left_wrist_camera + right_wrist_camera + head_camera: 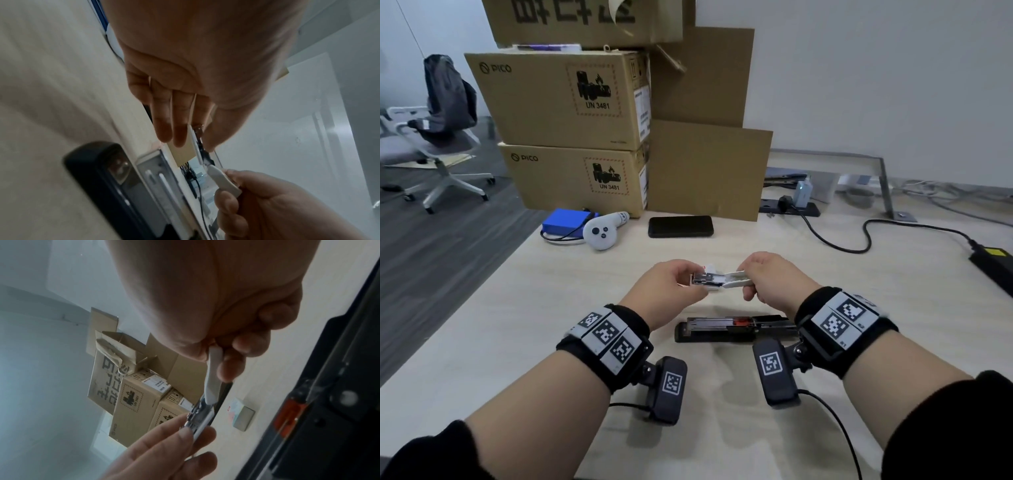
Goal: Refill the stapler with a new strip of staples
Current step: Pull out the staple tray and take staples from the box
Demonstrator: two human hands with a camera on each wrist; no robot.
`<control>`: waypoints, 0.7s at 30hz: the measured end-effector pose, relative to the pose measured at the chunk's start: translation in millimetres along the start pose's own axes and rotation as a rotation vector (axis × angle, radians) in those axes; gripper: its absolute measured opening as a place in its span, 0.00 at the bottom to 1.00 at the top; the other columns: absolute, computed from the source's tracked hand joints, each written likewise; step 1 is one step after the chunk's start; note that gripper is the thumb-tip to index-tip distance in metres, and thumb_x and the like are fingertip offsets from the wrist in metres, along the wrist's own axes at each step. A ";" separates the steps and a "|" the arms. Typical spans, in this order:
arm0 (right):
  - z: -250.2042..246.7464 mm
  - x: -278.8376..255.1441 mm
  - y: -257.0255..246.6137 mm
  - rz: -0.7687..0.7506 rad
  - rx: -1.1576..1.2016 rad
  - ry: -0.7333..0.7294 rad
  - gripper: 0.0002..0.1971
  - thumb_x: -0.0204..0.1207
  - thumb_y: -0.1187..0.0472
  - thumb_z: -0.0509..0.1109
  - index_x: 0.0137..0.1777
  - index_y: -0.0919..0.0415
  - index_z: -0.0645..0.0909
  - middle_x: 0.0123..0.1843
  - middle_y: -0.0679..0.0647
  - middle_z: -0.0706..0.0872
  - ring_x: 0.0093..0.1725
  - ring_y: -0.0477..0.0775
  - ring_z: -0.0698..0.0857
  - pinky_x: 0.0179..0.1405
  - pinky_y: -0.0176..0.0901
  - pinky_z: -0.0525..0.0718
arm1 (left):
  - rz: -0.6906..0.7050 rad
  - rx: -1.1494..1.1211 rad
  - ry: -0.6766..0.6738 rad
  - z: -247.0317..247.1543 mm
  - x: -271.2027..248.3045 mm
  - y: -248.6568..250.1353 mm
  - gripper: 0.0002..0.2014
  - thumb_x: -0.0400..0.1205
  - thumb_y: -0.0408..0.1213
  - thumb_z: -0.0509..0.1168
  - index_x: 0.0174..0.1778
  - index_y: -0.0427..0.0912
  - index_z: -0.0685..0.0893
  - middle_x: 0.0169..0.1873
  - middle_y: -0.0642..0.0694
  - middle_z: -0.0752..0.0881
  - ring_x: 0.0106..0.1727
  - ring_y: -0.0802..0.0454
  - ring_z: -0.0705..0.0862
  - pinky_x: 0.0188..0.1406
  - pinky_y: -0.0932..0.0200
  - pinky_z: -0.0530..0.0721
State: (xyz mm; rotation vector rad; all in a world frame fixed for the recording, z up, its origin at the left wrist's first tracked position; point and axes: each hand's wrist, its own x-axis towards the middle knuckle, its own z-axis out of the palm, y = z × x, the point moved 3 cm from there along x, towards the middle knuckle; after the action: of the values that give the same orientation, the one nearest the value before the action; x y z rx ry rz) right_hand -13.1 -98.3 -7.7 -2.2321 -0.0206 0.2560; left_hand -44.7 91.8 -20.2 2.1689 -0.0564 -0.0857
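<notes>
Above the table my left hand (686, 286) pinches a small tray of shiny staples (707, 279) by its left end. My right hand (750, 279) pinches a flat white piece (736, 279) that sticks out of the tray's right end. The left wrist view shows the tray's tan underside (183, 151) under my fingers and the white piece (222, 180). The right wrist view shows the staples (200, 415) and the white piece (212, 378) too. The black stapler (732, 329) lies swung open on the table below my hands, its red pusher (739, 322) showing.
A small staple box (242, 415) lies on the table just beyond my hands. Farther back are a black phone (680, 226), a white controller (602, 231), a blue pack (566, 221) and stacked cardboard boxes (571, 102). A black cable (859, 236) runs along the right.
</notes>
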 end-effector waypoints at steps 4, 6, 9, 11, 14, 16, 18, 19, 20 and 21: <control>7.3 1.0 2.4 0.034 -0.189 -0.109 0.14 0.87 0.63 0.54 0.57 0.61 0.81 0.34 0.51 0.85 0.26 0.44 0.78 0.28 0.38 0.72 | -0.035 0.244 -0.033 3.2 7.9 -11.6 0.07 0.78 0.47 0.74 0.50 0.54 0.89 0.43 0.57 0.88 0.45 0.56 0.85 0.50 0.55 0.85; 9.6 3.3 5.1 0.048 -0.254 -0.128 0.15 0.87 0.63 0.53 0.58 0.61 0.83 0.37 0.52 0.86 0.32 0.47 0.81 0.32 0.39 0.77 | -0.070 0.302 -0.049 3.9 10.5 -17.3 0.07 0.76 0.51 0.75 0.48 0.56 0.90 0.44 0.59 0.88 0.49 0.56 0.85 0.57 0.48 0.86; 13.2 9.1 11.6 0.044 -0.421 -0.144 0.14 0.86 0.59 0.56 0.57 0.56 0.84 0.51 0.53 0.87 0.50 0.56 0.85 0.57 0.52 0.85 | -0.125 0.297 -0.054 2.9 11.4 -23.8 0.07 0.73 0.52 0.76 0.44 0.57 0.90 0.41 0.58 0.88 0.47 0.54 0.86 0.59 0.43 0.86; 15.1 11.1 15.5 0.064 -0.528 -0.151 0.13 0.85 0.56 0.56 0.54 0.51 0.84 0.55 0.50 0.87 0.56 0.57 0.85 0.64 0.57 0.83 | -0.154 0.283 -0.080 3.3 11.4 -27.6 0.07 0.72 0.51 0.77 0.43 0.57 0.91 0.37 0.58 0.87 0.44 0.55 0.86 0.60 0.41 0.87; 17.5 13.0 10.5 0.027 -0.608 -0.093 0.13 0.82 0.50 0.56 0.53 0.44 0.82 0.57 0.49 0.87 0.57 0.58 0.84 0.65 0.60 0.81 | -0.164 0.257 -0.090 4.3 11.8 -31.5 0.09 0.69 0.53 0.76 0.41 0.58 0.90 0.34 0.59 0.86 0.41 0.55 0.84 0.60 0.42 0.86; 21.9 13.5 1.1 -0.022 -0.632 -0.051 0.14 0.82 0.45 0.55 0.59 0.40 0.81 0.62 0.49 0.84 0.60 0.59 0.83 0.66 0.61 0.78 | -0.168 0.224 -0.097 4.9 12.3 -34.7 0.13 0.64 0.57 0.74 0.41 0.59 0.90 0.35 0.60 0.86 0.42 0.55 0.85 0.60 0.41 0.86; 30.4 14.1 -9.2 -0.050 -0.648 -0.078 0.17 0.83 0.42 0.54 0.67 0.36 0.78 0.68 0.52 0.80 0.66 0.60 0.81 0.69 0.62 0.73 | -0.164 0.184 -0.100 4.6 12.8 -36.3 0.14 0.63 0.58 0.75 0.42 0.58 0.90 0.36 0.59 0.86 0.43 0.54 0.86 0.60 0.41 0.86; 35.3 15.2 -13.5 -0.056 -0.658 -0.105 0.19 0.83 0.41 0.54 0.71 0.33 0.76 0.71 0.52 0.78 0.69 0.60 0.79 0.70 0.63 0.72 | -0.160 0.166 -0.094 3.8 13.0 -37.0 0.14 0.65 0.57 0.76 0.42 0.57 0.90 0.37 0.59 0.87 0.44 0.54 0.86 0.60 0.42 0.86; 39.8 17.5 -15.8 -0.054 -0.672 -0.134 0.20 0.83 0.41 0.54 0.73 0.31 0.74 0.75 0.53 0.77 0.72 0.61 0.78 0.71 0.63 0.71 | -0.156 0.148 -0.084 3.0 13.3 -38.1 0.13 0.67 0.56 0.77 0.42 0.56 0.90 0.38 0.58 0.88 0.45 0.54 0.87 0.60 0.43 0.86; 44.1 20.1 -17.5 -0.048 -0.688 -0.162 0.21 0.83 0.42 0.53 0.74 0.30 0.73 0.77 0.53 0.75 0.74 0.62 0.77 0.72 0.63 0.71 | -0.157 0.132 -0.072 2.0 13.3 -39.3 0.11 0.69 0.55 0.77 0.43 0.55 0.91 0.39 0.58 0.89 0.46 0.54 0.88 0.60 0.44 0.86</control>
State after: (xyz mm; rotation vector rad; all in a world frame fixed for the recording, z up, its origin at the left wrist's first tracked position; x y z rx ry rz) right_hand -0.6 -51.1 -24.3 -2.8800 -0.2881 0.4541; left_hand -31.2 111.4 -54.3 2.2992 0.0694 -0.2563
